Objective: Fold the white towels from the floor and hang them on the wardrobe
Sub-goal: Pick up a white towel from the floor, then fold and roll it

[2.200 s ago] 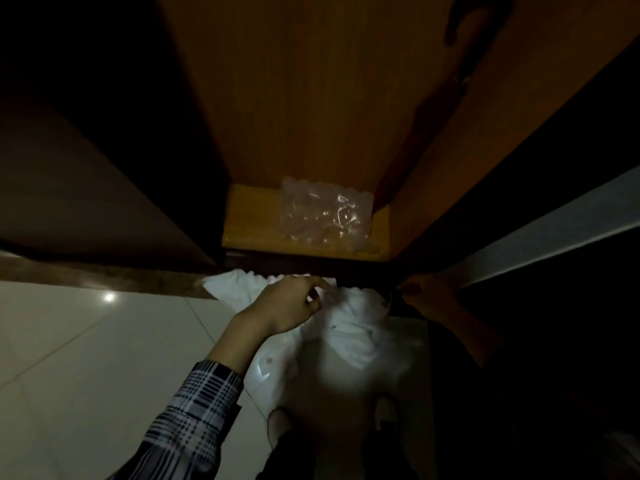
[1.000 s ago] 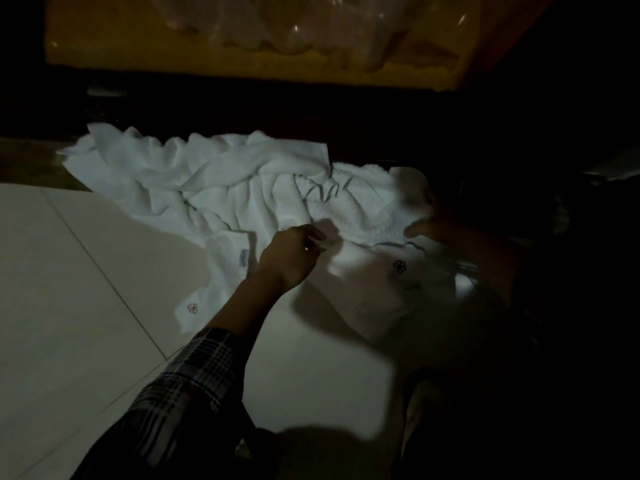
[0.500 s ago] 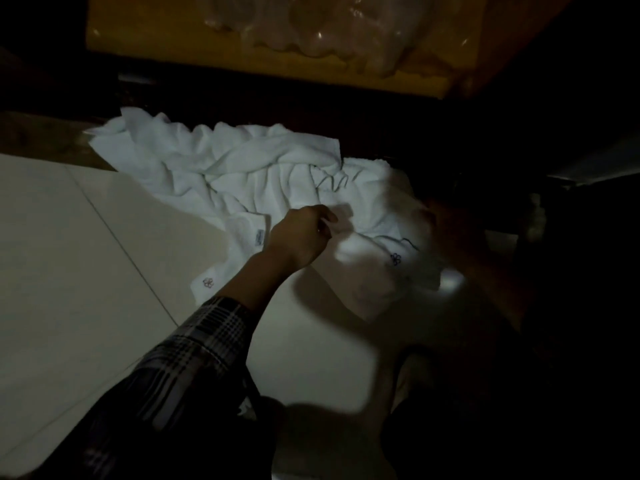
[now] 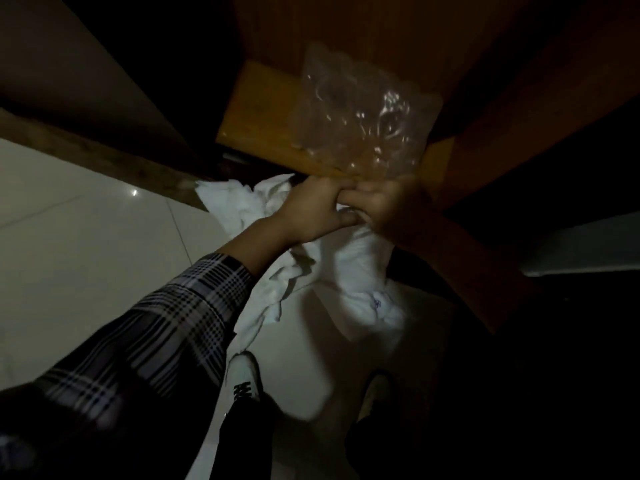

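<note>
Pale floor tiles (image 4: 86, 258) fill the left of the frame; at centre I see my left hand (image 4: 311, 211) and right hand (image 4: 388, 206) pinching one towel (image 4: 353, 268), fingers closed on its top edge, soft, light and limp, I judge, best held by corners.

1. Towel (image 4: 360, 265): white cloth, soft, matt, heavily creased; a small dark embroidered mark near its lower edge.
2. Floor (image 4: 86, 258): pale tile, smooth, glossy, with a pinpoint light reflection and thin grout lines.
3. Wardrobe (image 4: 263, 123): wood, orange-brown, smooth, faint sheen.
4. Bag (image 4: 363, 112): clear plastic, crinkled, shiny highlights.
5. Sleeve (image 4: 166, 327): woven plaid cloth, matt.
6. Shoe (image 4: 244, 375): white, smooth upper.
</note>
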`<state>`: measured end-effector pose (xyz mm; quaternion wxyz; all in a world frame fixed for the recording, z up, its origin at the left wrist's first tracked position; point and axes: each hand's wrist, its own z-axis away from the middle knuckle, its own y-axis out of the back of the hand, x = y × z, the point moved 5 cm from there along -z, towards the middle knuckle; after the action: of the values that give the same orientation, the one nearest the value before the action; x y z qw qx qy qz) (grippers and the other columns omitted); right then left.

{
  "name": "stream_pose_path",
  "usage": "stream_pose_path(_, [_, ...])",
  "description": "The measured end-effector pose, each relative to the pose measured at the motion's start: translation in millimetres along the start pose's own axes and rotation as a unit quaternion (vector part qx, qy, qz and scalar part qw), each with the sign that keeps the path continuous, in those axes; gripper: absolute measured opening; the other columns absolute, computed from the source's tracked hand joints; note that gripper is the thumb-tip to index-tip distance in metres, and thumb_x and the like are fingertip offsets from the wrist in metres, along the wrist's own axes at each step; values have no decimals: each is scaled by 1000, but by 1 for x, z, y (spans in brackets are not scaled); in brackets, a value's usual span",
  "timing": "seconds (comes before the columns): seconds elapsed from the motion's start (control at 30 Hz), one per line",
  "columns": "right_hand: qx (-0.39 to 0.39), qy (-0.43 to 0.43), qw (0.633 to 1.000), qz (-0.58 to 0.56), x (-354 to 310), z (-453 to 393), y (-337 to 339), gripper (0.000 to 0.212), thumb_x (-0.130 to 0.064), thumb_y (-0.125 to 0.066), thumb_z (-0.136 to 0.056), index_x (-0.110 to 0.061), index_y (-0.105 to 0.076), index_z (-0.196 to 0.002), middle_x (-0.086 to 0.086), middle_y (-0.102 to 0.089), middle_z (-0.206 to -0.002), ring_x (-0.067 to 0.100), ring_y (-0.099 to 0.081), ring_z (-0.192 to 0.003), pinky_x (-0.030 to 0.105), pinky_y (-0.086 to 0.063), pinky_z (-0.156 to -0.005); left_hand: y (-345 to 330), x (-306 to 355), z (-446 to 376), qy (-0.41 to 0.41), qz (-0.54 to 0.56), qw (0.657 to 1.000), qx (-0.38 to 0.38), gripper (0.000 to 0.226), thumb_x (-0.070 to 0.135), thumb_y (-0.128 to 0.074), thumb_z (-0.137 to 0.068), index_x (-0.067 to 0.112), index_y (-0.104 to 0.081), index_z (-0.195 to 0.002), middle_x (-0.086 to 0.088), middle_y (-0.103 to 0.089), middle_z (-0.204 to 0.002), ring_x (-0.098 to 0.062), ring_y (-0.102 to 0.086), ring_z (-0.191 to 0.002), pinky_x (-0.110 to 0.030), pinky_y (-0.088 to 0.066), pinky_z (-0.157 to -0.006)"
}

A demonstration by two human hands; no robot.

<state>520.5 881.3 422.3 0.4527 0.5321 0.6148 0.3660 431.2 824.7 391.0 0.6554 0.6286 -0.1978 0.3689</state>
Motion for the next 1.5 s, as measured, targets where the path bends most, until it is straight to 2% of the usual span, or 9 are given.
stream_pose_path(0.2, [12,12,1000,-7,-37,-85,133,15,-26,-63,-79,-19,-75,-84,2,-67,-63,20,-63,-51,24,-47,-45,126,77,29,-27,9,996,79,34,39,-75,-76,8,-69,-91,6,-62,-74,-7,-53,-65,-15,-36,-57])
stream_pose_path(0.33, [50,-4,999,-16,-71,-121,225,22,-31,-64,-79,-10,-66,-77,5,-61,-57,23,-58,-47,24,-36,-44,193,129,59,-47,10,994,97,54,63,-58,-71,14,-75,-88,-6,-73,-81,-19,-64,-71,-41,-48,-64])
stream_pose_path(0.53, [72,-115,982,-128,-114,-146,320,37,-48,-62,-78,-11,-62,-80,1,-65,-68,16,-62,-60,39,-48,-51,266,206,118,-57,28,993,99,27,35,-74,-79,9,-72,-80,1,-61,-63,-10,-53,-58,-34,-37,-56])
stream_pose_path(0.73, [59,-236,887,-392,-147,-137,372,41,-20,-83,-69,-19,-61,-103,-10,-65,-91,-2,-63,-85,14,-49,-69,318,258,179,-93,69,979,169,28,33,-63,-85,8,-72,-90,-4,-72,-85,-13,-66,-81,-42,-50,-71])
stream_pose_path(0.83, [18,-250,859,-446,-160,-135,376,44,-22,-81,-60,-19,-62,-100,-8,-67,-99,-1,-64,-94,18,-52,-81,335,276,201,-93,89,977,171,26,33,-64,-86,7,-71,-85,-3,-69,-78,-11,-64,-76,-38,-50,-68])
stream_pose_path(1.1, [-183,-295,775,-529,-202,-132,334,42,-8,-82,-68,-16,-63,-105,-13,-73,-96,3,-67,-95,17,-52,-77,369,296,255,-102,103,975,168,16,19,-65,-89,5,-69,-83,-5,-69,-78,-13,-64,-76,-29,-48,-68])
stream_pose_path(1.17, [-178,-324,773,-516,-205,-134,323,55,-21,-87,-64,-13,-61,-112,-5,-70,-107,12,-66,-102,24,-55,-83,377,290,269,-93,105,975,170,15,18,-64,-89,5,-70,-85,-5,-69,-79,-13,-64,-77,-32,-49,-70])
stream_pose_path(1.23, [-171,-317,787,-500,-217,-144,325,40,-12,-82,-71,-19,-62,-105,-10,-68,-100,2,-67,-90,16,-53,-75,386,278,283,-74,113,974,184,12,16,-65,-88,7,-70,-83,-1,-68,-79,-7,-64,-77,-29,-49,-71])
stream_pose_path(1.5, [-56,-214,938,-267,-263,-224,371,25,-16,-78,-74,-14,-74,-99,1,-73,-99,8,-63,-87,18,-42,-69,429,250,325,-7,127,964,233,15,25,-72,-84,20,-73,-98,8,-72,-90,-1,-66,-88,-16,-51,-76])
